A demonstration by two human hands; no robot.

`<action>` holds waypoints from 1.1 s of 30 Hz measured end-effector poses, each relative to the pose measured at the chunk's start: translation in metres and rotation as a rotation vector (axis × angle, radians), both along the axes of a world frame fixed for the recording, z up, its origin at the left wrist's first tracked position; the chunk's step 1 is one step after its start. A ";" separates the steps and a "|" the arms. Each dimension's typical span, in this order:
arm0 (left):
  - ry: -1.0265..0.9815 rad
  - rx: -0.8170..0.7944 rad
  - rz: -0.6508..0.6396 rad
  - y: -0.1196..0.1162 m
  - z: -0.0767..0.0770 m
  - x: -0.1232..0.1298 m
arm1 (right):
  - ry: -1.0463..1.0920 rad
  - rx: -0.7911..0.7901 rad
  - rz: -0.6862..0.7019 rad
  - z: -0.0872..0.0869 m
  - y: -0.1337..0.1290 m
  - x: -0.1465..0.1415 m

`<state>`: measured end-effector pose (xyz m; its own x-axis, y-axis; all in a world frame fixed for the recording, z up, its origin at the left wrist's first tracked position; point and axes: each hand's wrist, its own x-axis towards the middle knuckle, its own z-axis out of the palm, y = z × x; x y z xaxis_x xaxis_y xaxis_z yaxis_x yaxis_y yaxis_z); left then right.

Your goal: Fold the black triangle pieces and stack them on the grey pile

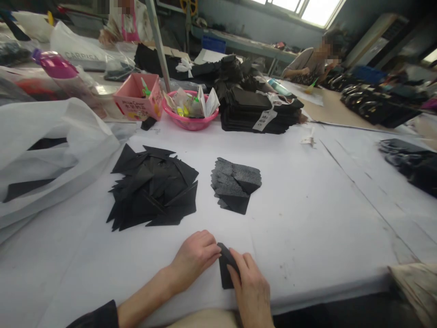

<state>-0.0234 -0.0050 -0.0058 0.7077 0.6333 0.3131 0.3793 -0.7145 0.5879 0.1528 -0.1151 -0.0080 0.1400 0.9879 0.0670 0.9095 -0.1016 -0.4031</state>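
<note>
Near the table's front edge, a small black fabric piece (225,271) lies between my two hands, one side of it curled up. My left hand (196,255) is closed, its fingertips pinching the piece's top left corner. On the right side, my right hand (251,284) grips the curled edge between thumb and fingers. Beyond my left hand spreads a loose heap of black cut pieces (155,189). Ahead of my hands lies a smaller fanned pile of grey-black speckled pieces (235,182).
A white plastic bag (51,155) covers the left side. Behind stand a pink box (138,98), a pink basket (191,122) with small items, and a tied stack of black panels (246,111). Two people sit farther back. More black goods (413,164) lie at the right.
</note>
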 end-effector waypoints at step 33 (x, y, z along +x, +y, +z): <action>0.087 0.307 -0.004 -0.010 -0.005 0.004 | -0.215 0.322 0.147 -0.017 -0.007 -0.005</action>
